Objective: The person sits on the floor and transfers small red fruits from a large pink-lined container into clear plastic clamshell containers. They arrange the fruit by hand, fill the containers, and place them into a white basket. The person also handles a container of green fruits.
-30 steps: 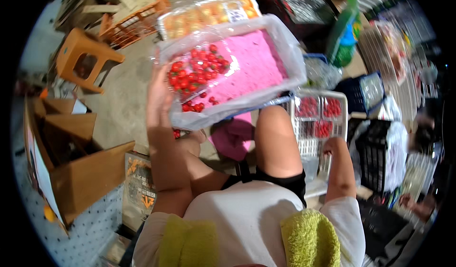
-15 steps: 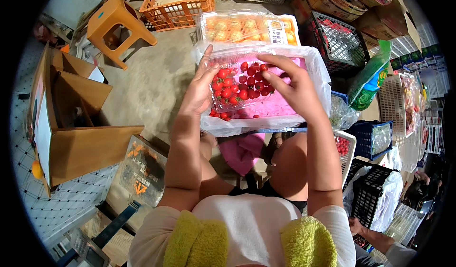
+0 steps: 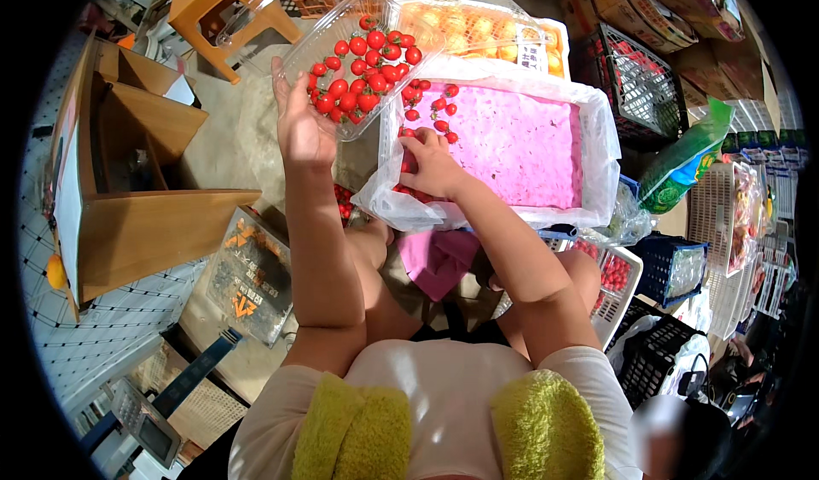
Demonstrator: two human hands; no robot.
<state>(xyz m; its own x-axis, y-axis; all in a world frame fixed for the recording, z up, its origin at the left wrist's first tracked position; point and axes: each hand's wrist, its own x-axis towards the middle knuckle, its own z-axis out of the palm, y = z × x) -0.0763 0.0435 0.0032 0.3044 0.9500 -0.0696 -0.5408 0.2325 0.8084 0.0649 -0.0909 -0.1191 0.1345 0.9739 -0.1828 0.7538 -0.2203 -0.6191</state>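
My left hand (image 3: pixel 307 134) holds up a clear plastic clamshell box (image 3: pixel 299 58), tilted, with its lid folded back. Several red cherry tomatoes (image 3: pixel 347 100) with green stems lie inside it. To its right is a crate lined with white plastic (image 3: pixel 597 104) and a pink sheet (image 3: pixel 520 147). My right hand (image 3: pixel 435 168) reaches into the crate's left side, fingers curled round a cherry tomato (image 3: pixel 409 161). More loose tomatoes (image 3: pixel 440 104) lie just beyond that hand. Its fingers partly hide the ones beneath.
Beyond the crate sits a tray of orange fruit (image 3: pixel 465 32) under clear plastic. An orange stool (image 3: pixel 217 11) and a wooden cabinet (image 3: pixel 153 241) stand at left. On the right are a black crate (image 3: pixel 627 79), a green bag (image 3: pixel 687 168) and a white basket of tomatoes (image 3: pixel 627 288).
My left hand has lifted the clamshell box off the pink sheet, up and to the left. My right hand has left the box and moved down to the crate's left side.
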